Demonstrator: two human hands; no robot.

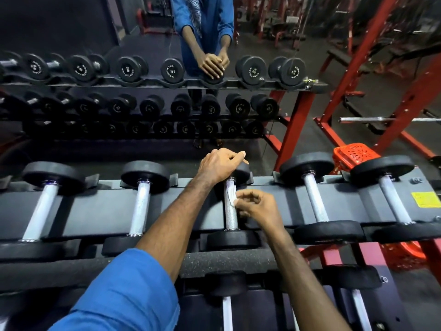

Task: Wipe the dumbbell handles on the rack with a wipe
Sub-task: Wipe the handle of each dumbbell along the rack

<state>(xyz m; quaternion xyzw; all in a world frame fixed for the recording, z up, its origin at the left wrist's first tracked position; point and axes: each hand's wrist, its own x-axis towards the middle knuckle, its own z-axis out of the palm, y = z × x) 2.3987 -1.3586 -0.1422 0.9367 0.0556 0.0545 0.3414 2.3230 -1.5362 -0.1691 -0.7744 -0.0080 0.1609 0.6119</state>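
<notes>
step: wiping middle handle (230, 206) on rack (105, 206) | left hand (218, 166) grips far weight (242, 169), steadying | right hand (256, 206) pinches wipe (232, 199) against handle | tip: wrap wipe round, stroke full length, keep dumbbell from rolling

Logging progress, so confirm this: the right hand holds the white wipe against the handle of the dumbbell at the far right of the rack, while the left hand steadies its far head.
Not the far right dumbbell. The head view shows the right hand pressing the wipe on the middle dumbbell; the left hand steadies its far head.

Dim gym, mirror wall (59, 25), red frames (296, 125)
</notes>
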